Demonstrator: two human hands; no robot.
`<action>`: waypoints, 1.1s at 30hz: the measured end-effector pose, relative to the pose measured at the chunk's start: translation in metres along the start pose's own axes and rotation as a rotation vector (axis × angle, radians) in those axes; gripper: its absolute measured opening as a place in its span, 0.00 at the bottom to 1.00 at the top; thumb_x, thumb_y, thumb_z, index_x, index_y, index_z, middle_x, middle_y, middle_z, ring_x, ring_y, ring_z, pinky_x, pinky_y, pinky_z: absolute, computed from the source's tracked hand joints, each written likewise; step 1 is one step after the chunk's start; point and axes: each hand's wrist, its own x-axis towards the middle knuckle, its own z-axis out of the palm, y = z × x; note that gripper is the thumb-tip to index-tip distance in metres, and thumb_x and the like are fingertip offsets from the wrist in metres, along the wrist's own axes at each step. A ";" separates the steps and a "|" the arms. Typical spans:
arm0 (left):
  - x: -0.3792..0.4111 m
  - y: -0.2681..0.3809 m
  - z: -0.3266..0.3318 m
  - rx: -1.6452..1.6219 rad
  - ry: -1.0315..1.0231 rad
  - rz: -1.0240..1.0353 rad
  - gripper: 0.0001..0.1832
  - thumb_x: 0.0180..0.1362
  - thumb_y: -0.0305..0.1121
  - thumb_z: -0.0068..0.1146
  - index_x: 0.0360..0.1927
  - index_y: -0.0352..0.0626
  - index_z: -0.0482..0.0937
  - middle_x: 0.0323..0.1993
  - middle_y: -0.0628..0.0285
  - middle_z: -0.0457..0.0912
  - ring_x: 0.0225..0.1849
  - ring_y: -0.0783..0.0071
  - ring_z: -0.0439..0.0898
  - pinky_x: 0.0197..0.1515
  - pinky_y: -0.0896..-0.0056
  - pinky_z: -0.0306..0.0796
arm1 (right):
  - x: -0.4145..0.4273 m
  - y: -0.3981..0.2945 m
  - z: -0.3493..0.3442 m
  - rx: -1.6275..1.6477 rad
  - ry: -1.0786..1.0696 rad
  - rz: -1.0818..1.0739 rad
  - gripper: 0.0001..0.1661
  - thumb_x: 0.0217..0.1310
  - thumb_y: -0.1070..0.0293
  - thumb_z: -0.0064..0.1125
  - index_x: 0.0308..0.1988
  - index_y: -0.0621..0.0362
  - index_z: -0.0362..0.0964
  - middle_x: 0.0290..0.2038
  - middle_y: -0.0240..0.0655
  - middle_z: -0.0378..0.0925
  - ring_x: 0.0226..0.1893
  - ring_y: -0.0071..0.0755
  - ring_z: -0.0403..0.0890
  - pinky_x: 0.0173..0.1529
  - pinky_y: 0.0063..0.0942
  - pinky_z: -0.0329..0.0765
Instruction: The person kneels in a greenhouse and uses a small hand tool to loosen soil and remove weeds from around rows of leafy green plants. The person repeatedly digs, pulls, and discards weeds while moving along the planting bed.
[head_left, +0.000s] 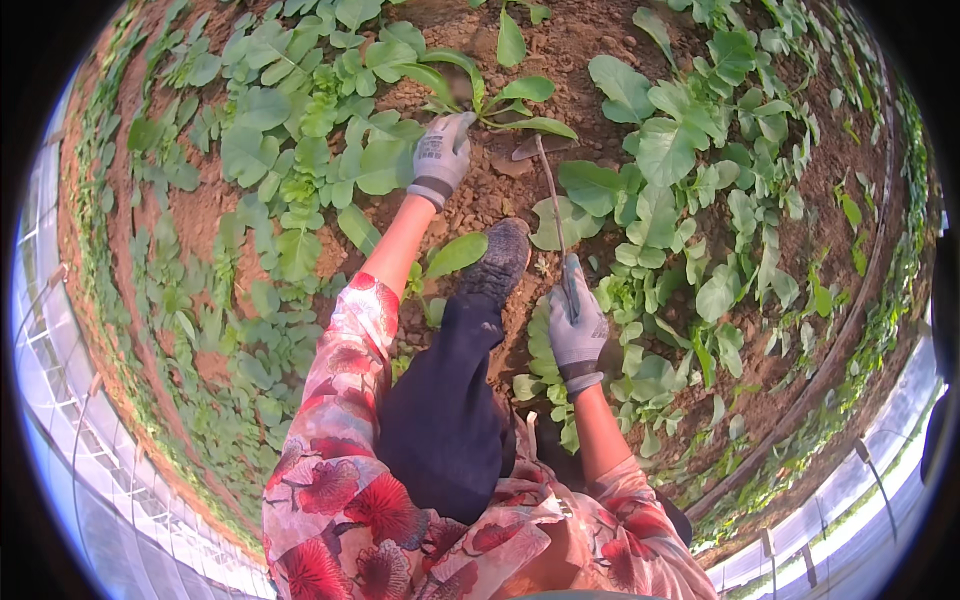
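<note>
My left hand (442, 154), in a grey knit work glove with dark printing, is at the base of a leafy green plant (517, 94). Its fingers are curled in where the long stalks meet, and the fingertips are partly hidden. In my right hand (576, 322), gloved the same way, is the thin handle of a small hand hoe (553, 195). The hoe points away from me, its flat blade (544, 145) low over the brown soil, just right of the plant and partly under a leaf.
My dark shoe (495, 259) stands on soil between the hands. Broad-leaved plants (259, 127) grow densely on the left, and more leafy plants (675, 142) on the right. A narrow pale line (847, 330) runs along the right bed. Translucent sheeting (97, 465) borders the outer edge.
</note>
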 end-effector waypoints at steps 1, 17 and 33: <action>0.000 0.000 -0.001 -0.004 -0.007 -0.009 0.21 0.51 0.28 0.54 0.51 0.53 0.76 0.49 0.57 0.77 0.51 0.56 0.75 0.55 0.60 0.69 | 0.000 0.002 0.000 0.010 -0.020 0.022 0.25 0.55 0.71 0.58 0.55 0.60 0.70 0.52 0.45 0.75 0.46 0.43 0.80 0.50 0.33 0.75; -0.013 0.018 -0.009 0.187 -0.055 -0.145 0.23 0.51 0.34 0.59 0.53 0.53 0.74 0.44 0.57 0.78 0.46 0.56 0.77 0.49 0.58 0.71 | -0.007 -0.001 0.025 0.052 -0.130 0.089 0.20 0.57 0.72 0.57 0.51 0.66 0.72 0.53 0.45 0.75 0.53 0.41 0.77 0.54 0.29 0.74; -0.059 0.032 0.008 0.317 -0.176 -0.550 0.52 0.46 0.48 0.66 0.68 0.42 0.48 0.55 0.43 0.67 0.45 0.45 0.79 0.47 0.54 0.73 | 0.019 -0.010 0.029 0.174 -0.069 0.052 0.23 0.58 0.72 0.57 0.54 0.63 0.70 0.52 0.47 0.75 0.51 0.43 0.79 0.53 0.30 0.74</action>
